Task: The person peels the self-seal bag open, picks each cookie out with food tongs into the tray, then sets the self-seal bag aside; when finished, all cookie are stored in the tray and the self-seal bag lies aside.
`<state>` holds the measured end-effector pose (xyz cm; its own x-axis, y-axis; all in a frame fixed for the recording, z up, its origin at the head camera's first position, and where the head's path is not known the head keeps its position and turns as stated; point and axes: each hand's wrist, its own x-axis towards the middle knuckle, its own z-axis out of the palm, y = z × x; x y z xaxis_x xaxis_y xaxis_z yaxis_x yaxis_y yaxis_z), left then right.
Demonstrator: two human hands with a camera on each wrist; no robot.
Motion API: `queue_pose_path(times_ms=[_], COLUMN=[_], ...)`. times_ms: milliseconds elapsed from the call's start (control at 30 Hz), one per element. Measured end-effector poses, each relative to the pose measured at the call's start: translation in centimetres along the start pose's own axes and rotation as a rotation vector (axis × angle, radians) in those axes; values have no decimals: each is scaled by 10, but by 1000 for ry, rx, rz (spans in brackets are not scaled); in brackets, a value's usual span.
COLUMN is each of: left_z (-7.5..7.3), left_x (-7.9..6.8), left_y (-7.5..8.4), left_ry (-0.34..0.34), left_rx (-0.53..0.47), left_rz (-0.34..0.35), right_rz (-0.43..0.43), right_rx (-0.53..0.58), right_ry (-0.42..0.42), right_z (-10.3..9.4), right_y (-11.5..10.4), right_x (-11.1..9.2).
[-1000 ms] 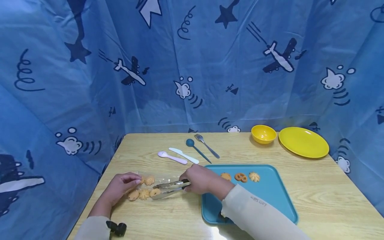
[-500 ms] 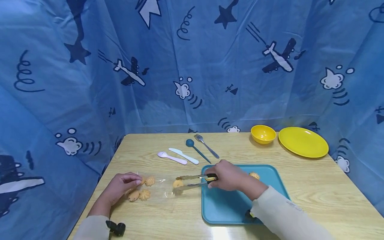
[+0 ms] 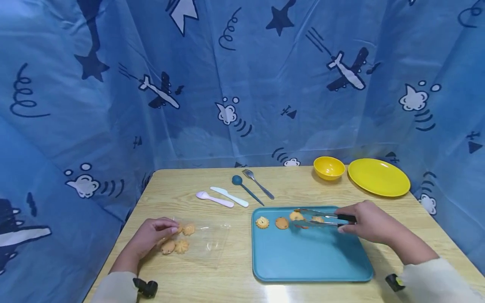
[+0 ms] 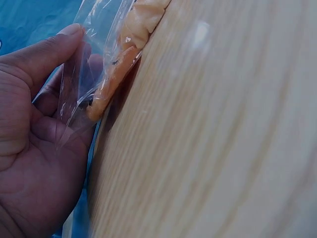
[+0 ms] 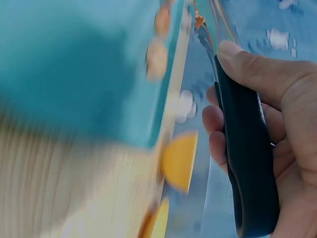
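My left hand (image 3: 151,235) pinches a clear plastic bag (image 3: 210,246) flat on the table; in the left wrist view, the thumb and fingers grip its film (image 4: 89,69). Several cookies (image 3: 182,246) lie inside the bag. My right hand (image 3: 373,223) grips the black handles of metal tongs (image 3: 346,218), whose tips reach over the blue tray (image 3: 310,263). Between the tips is a round cookie (image 3: 296,215). A piped cookie (image 3: 262,222) and a round cookie (image 3: 282,223) sit along the tray's far side, with others partly hidden behind the tongs.
Behind the bag and tray lie a lilac spoon (image 3: 216,199), a pale knife (image 3: 230,196), a dark teal spoon (image 3: 248,190) and a metal fork (image 3: 259,184). A yellow bowl (image 3: 329,168) and yellow plate (image 3: 379,177) stand at the back right.
The right hand and tongs have moved right from the bag to above the tray, carrying a cookie taken from the bag. The left hand has stayed on the bag.
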<state>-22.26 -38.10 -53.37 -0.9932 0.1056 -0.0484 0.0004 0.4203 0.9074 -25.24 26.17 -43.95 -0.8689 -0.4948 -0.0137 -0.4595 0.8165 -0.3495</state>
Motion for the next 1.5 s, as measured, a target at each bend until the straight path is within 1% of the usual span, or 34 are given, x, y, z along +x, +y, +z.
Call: queue_pose_path(times_ms=[133, 200, 367, 533, 667, 833, 933, 1000, 1067, 1200, 1367, 1433, 1500], left_z=[0, -1, -4, -5, -4, -1, 0, 1, 2, 3, 5, 5, 5], left_x=[-2, -3, -4, -5, -4, -4, -5, -5, -5, -5, -3, -2, -2], left_y=[0, -1, -1, -1, -1, -1, -1, 0, 0, 1, 1, 0, 0], left_ry=[6, 7, 16, 23, 31, 27, 19, 11, 9, 26, 75, 78, 72], left_rx=[3, 4, 35, 48, 29, -11, -34, -45, -49, -32, -4, -8, -14], left_rz=[-11, -10, -19, -48, -61, -69, -59, -52, -53, -72, -99, -94, -75], right_rz=[66, 82, 84, 92, 97, 143, 166, 162, 145, 81, -95, -161, -201], right_rx=[-33, -51, -104, -135, -132, -103, -79, -59, -34, 10, 21, 15, 0], right_ry=[28, 42, 72, 88, 83, 50, 46, 43, 35, 17, 23, 14, -2], right_z=[-11, -14, -15, -11, -10, -9, -8, -7, -5, 4, 19, 26, 33], right_y=[27, 38, 59, 67, 68, 67, 65, 60, 51, 19, -34, -54, -74], right_x=[-26, -37, -54, -59, -58, -56, -56, -54, -51, -38, -9, 4, 16])
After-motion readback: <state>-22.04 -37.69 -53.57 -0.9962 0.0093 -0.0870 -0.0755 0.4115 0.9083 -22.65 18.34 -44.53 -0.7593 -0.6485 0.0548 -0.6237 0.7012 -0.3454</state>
